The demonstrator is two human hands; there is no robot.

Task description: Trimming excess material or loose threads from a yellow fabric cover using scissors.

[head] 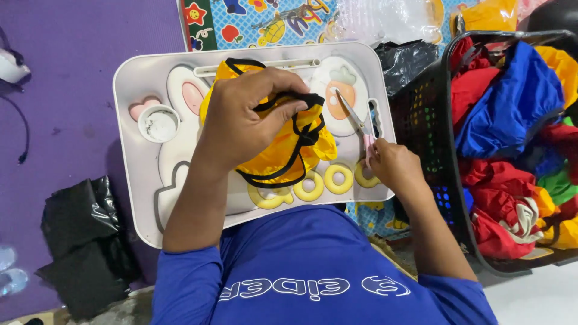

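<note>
1. Lying bunched at the middle of the frame, the yellow cloth piece [283,150] with black strap trim sits on the white lap tray [135,78]; its long axis runs from upper left to lower right, one strap loop reaching toward the tray's top edge.
2. The left hand [247,114] presses down on the cloth from above, fingers curled and pinching the black strap [298,102] against the fabric.
3. The right hand [391,165], at the tray's right edge, is closed around the pink handles of the scissors [355,120]; their blades point up and left toward the cloth, tip just beside the strap.
4. Printed on the tray are a rabbit shape, a carrot picture [340,99] under the blades, and yellow rings [337,179] along the lower edge, partly covered by the cloth.
5. A small round white cup [159,124] sits in the tray's left part, apart from the cloth.
6. Right of the tray stands a black basket [430,120] heaped with red, blue and yellow fabric.
7. A black plastic bag [84,241] lies on the purple mat [72,90] at lower left.
</note>
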